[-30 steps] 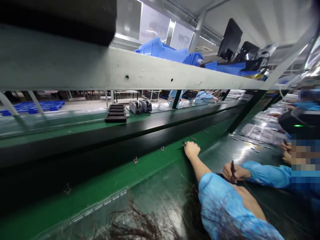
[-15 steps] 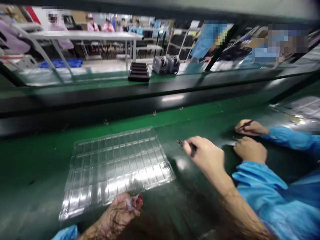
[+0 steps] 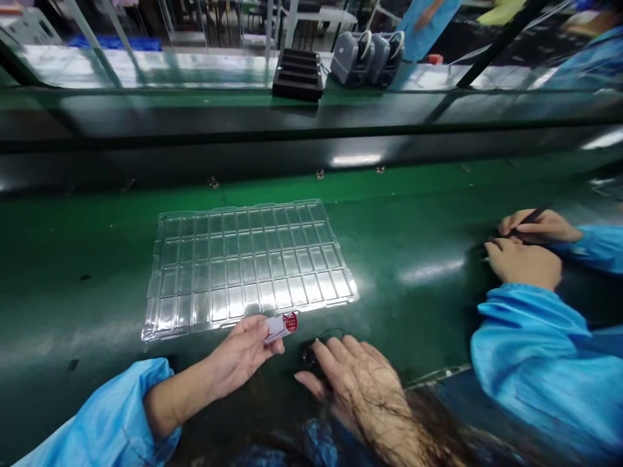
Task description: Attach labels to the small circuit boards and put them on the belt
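My left hand (image 3: 243, 357) pinches a small white piece with a red dotted end (image 3: 282, 326) between thumb and fingers, just in front of the clear tray's near edge. My right hand (image 3: 357, 376) lies low over the work surface, palm down, thumb spread away from the fingers. At its fingertips is a small dark, roundish object (image 3: 309, 355) with a thin wire-like line beside it; its kind is unclear. Behind both hands lies a clear plastic tray (image 3: 250, 258) of rectangular pockets, flat on the green surface. Hair hangs over my right wrist.
On the right, a co-worker's hands (image 3: 525, 250) in blue sleeves hold a dark, thin tool. A black slotted box (image 3: 298, 74) and grey units with handles (image 3: 365, 58) stand beyond the dark rail (image 3: 195, 136). Small dark bits (image 3: 73, 365) lie at left.
My right hand has come down and left, from right of the tray to near my left hand; the dark item pinched there before no longer shows in a pinch. The view has tilted down.
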Demonstrator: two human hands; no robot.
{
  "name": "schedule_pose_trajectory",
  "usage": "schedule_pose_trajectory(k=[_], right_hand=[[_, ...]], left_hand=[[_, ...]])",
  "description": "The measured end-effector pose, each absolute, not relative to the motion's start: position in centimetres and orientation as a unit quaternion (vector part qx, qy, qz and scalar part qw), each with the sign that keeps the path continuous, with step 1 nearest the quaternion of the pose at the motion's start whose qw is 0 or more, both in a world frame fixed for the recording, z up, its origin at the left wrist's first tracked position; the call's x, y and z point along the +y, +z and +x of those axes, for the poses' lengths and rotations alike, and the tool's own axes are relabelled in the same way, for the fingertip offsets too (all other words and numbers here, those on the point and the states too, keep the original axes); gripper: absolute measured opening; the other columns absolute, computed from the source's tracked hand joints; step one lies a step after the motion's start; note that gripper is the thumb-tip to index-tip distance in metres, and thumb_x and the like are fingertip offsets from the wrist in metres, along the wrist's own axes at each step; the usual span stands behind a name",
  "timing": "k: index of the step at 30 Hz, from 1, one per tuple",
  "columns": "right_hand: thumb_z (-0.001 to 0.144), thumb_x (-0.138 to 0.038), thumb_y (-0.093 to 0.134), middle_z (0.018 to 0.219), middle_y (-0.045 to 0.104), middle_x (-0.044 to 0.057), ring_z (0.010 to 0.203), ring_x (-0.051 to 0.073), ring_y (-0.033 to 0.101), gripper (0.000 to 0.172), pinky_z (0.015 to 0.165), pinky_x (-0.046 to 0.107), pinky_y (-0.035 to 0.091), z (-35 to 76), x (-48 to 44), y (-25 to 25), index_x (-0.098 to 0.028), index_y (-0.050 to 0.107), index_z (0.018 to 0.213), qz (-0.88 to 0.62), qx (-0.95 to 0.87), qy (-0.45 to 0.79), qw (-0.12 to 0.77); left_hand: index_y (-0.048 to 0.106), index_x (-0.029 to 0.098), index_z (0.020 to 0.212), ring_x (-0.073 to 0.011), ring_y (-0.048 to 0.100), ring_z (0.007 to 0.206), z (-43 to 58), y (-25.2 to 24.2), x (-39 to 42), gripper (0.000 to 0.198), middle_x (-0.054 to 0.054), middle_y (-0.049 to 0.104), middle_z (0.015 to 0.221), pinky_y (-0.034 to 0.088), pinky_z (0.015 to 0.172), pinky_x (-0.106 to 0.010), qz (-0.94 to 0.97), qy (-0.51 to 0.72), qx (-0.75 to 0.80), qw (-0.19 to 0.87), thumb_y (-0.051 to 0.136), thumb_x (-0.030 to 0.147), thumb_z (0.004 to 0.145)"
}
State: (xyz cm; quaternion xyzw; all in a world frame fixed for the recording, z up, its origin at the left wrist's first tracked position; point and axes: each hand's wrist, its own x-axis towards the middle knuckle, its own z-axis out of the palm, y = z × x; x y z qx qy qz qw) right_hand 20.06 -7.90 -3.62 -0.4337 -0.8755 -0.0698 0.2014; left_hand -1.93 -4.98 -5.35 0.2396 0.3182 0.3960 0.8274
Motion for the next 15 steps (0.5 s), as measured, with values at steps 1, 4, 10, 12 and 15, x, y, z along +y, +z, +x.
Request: schedule_pose_trajectory(k=[1, 4, 10, 12, 15], right_hand=[[0.095, -0.049, 0.066, 0.068, 0.070, 0.001, 0.058, 0.015, 0.063, 0.020, 0.047, 0.033, 0.047, 20.8, -7.8, -3.7, -0.030, 0.065, 0.091, -0.429, -0.879, -0.050, 0.200], [0.100, -0.033, 0.059, 0.088, 0.076, 0.004, 0.071, 0.021, 0.069, 0.017, 0.060, 0.036, 0.063, 23.1, -7.8, -4.6, -0.028, 0.066, 0.114, -0.438, -0.875, 0.038, 0.206], [0.098, -0.030, 0.056, 0.107, 0.076, 0.010, 0.090, 0.029, 0.073, 0.025, 0.072, 0.047, 0.068, 23.7, -7.8, -8.0, -0.027, 0.067, 0.121, -0.389, -0.896, 0.065, 0.206], [0.098, -0.030, 0.058, 0.103, 0.076, 0.009, 0.086, 0.027, 0.073, 0.019, 0.070, 0.046, 0.067, 23.4, -7.6, -8.7, -0.027, 0.068, 0.113, -0.389, -0.891, 0.087, 0.215], [0.099, -0.030, 0.058, 0.098, 0.076, 0.008, 0.082, 0.026, 0.073, 0.014, 0.067, 0.045, 0.066, 22.8, -7.3, -9.0, -0.027, 0.067, 0.109, -0.396, -0.879, 0.120, 0.239]], left_hand=[[0.049, 0.010, 0.086, -0.0038, 0.055, 0.070, -1.9, -5.1, -4.9, 0.025, 0.010, 0.062, 0.080, 0.036, 0.072, -0.031, 0.237, 0.400, 0.327, 0.823, 0.046, 0.032, 0.074], [0.053, 0.016, 0.085, -0.0071, 0.056, 0.067, -1.8, -4.7, -4.9, 0.029, 0.008, 0.064, 0.080, 0.038, 0.071, -0.031, 0.226, 0.410, 0.359, 0.807, 0.058, 0.038, 0.067], [0.061, 0.019, 0.079, -0.0093, 0.057, 0.064, -1.2, -4.5, -5.5, 0.023, 0.006, 0.063, 0.063, 0.041, 0.069, -0.027, 0.267, 0.401, 0.456, 0.749, 0.064, 0.036, 0.065], [0.064, 0.018, 0.076, -0.0103, 0.056, 0.063, -0.9, -4.2, -5.7, 0.021, 0.003, 0.064, 0.063, 0.042, 0.066, -0.025, 0.290, 0.402, 0.486, 0.720, 0.067, 0.034, 0.063], [0.066, 0.020, 0.069, -0.0120, 0.056, 0.060, -0.4, -3.6, -5.6, 0.015, 0.001, 0.063, 0.063, 0.044, 0.061, -0.024, 0.300, 0.410, 0.515, 0.690, 0.070, 0.031, 0.060]])
